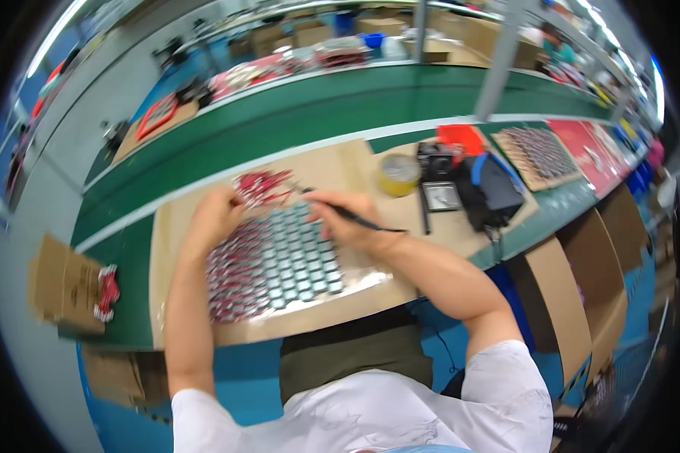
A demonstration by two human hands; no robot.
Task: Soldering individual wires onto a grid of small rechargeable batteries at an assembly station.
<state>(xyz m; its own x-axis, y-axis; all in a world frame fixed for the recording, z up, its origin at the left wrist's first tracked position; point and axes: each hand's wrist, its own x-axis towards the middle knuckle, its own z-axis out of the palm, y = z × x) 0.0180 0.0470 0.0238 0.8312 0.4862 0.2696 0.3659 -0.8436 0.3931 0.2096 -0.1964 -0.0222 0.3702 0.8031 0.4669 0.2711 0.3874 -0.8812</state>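
Observation:
My right hand (351, 215) grips a slim black pen-like tool (366, 222), its narrow tip pointing left toward a loose heap of red and silver parts (261, 187). At the left edge of that heap is my left hand (221, 215), fingers drawn together; what they pinch is too blurred to name. Below both hands lies a block of small silvery-green rectangular pieces in rows (298, 260). To its left, similar rows carry red strands (236, 275). All of this rests on a brown cardboard sheet (181, 219).
A yellow tape roll (399, 172), dark devices (437, 162) and a black-and-blue pouch (497, 189) are to the right. Farther right is another board of parts (540, 155). Cardboard boxes stand at left (66, 283) and right (559, 294). A green conveyor belt (310, 102) runs behind.

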